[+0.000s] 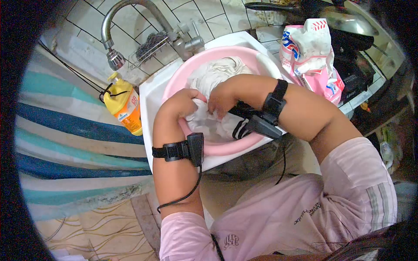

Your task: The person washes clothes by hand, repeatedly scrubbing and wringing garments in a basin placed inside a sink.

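A pink basin [177, 75] sits in the white sink [148, 102], holding wet white cloth [215, 75] and some black-striped fabric [240, 129]. My left hand [185, 103] is at the basin's left side, its fingers closed on the white cloth. My right hand [223, 96] is just to the right of it, over the middle of the basin, with its fingers bent down against the same cloth. Black fabric lies under my right wrist. Both forearms wear black straps with small boxes.
A curved metal faucet [130, 5] and a wire rack [150, 50] with a scrubber stand behind the sink. A yellow bottle [123, 104] is at the left. A pink-and-white bag [310, 58] stands at the right, beside dark pans [348, 39]. A striped curtain hangs at left.
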### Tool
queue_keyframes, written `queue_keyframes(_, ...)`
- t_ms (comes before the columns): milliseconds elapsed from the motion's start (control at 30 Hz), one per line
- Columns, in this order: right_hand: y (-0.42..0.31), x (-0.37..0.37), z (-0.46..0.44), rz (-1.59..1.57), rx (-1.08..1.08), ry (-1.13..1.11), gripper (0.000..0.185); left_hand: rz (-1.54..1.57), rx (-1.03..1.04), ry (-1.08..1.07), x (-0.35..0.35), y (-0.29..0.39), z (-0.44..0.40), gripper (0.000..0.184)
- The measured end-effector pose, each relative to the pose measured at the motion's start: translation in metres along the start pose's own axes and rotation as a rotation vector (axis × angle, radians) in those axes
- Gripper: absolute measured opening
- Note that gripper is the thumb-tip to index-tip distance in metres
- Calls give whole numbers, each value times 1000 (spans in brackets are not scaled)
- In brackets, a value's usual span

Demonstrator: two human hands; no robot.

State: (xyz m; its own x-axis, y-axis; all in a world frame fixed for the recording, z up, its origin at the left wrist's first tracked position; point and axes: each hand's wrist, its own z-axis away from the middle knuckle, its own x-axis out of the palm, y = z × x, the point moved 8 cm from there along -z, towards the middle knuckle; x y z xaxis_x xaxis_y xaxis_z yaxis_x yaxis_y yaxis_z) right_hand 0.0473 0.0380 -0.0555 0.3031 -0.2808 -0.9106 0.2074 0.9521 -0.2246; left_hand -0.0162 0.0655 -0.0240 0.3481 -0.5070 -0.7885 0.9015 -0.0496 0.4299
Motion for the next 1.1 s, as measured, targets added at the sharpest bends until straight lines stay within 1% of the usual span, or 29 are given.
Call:
queue_keyframes(33,8,-3,6,-97,137,-7,40,-1,3,0,1,-1,-1,45)
queue_keyframes(67,15,-4,12,-194,273,-14,39,-28,55,-1,1,1,-2,47)
queue_keyframes(100,19,-1,9,-193,275,-15,39,-53,107,-1,2,1,-4,51)
queue_keyframes(133,29,2,4,-84,327,0,37,-51,108,-1,5,-7,-10,51)
queue_keyframes(167,38,4,0,25,376,14,35,-59,113,-12,9,-16,-18,56)
queue_keyframes(200,33,1,1,25,375,11,35,-68,119,-23,12,-17,-20,61)
queue_keyframes(233,28,-1,2,42,386,-24,34,-66,119,-22,12,-19,-21,61)
queue_keyframes(267,25,-3,5,60,398,-59,33,2,91,-81,16,-22,-23,64)
queue_keyframes(300,28,-1,3,64,400,-57,33,68,64,-138,19,-23,-23,68)
queue_keyframes(333,30,1,-1,39,367,-21,32,66,65,-134,22,-33,-32,68)
queue_keyframes(400,31,-4,1,17,334,17,31,123,187,-139,33,-47,-52,71)
queue_keyframes(467,13,-31,17,-173,197,170,27,161,208,-133,26,-24,-32,72)
queue_keyframes(500,18,-29,18,-172,194,169,27,203,227,-131,25,-14,-25,73)
queue_keyframes(533,25,-52,27,-343,133,506,24,209,223,-131,26,-17,-28,73)
queue_keyframes(567,36,-70,43,-516,69,842,23,250,302,-64,21,-13,-33,71)
queue_keyframes(600,40,-70,42,-522,67,836,23,289,380,1,18,-10,-35,70)
queue_keyframes(633,52,-75,49,-710,86,951,23,294,376,-2,15,8,-22,70)
queue_keyframes(667,63,-76,56,-896,108,1065,23,320,332,129,0,23,-10,66)
queue_keyframes(700,61,-79,58,-898,110,1064,23,344,287,260,-16,40,6,62)
queue_keyframes(733,61,-78,59,-1286,-18,1084,22,345,288,258,-16,54,17,62)
queue_keyframes(767,59,-77,59,-1672,-158,1075,22,447,342,408,-27,65,32,53)
queue_keyframes(800,54,-80,64,-1674,-156,1075,22,551,394,559,-37,67,43,44)
queue_keyframes(833,50,-88,74,-1726,-246,1140,22,554,393,556,-39,62,38,44)
queue_keyframes(900,60,-92,82,-1796,-417,1243,23,361,204,511,-39,39,18,33)
queue_keyframes(933,66,-92,81,-1796,-413,1239,23,366,203,511,-41,40,21,33)
queue_keyframes(1000,83,-90,95,-1880,-425,1514,24,641,294,611,-54,40,35,35)
queue_keyframes(1033,82,-89,97,-1872,-370,1511,22,675,388,657,-58,37,30,35)
queue_keyframes(1067,78,-89,96,-1871,-370,1509,22,676,389,660,-56,36,26,35)
queue_keyframes(1100,74,-90,89,-1711,-220,1418,23,858,423,679,-56,35,26,34)
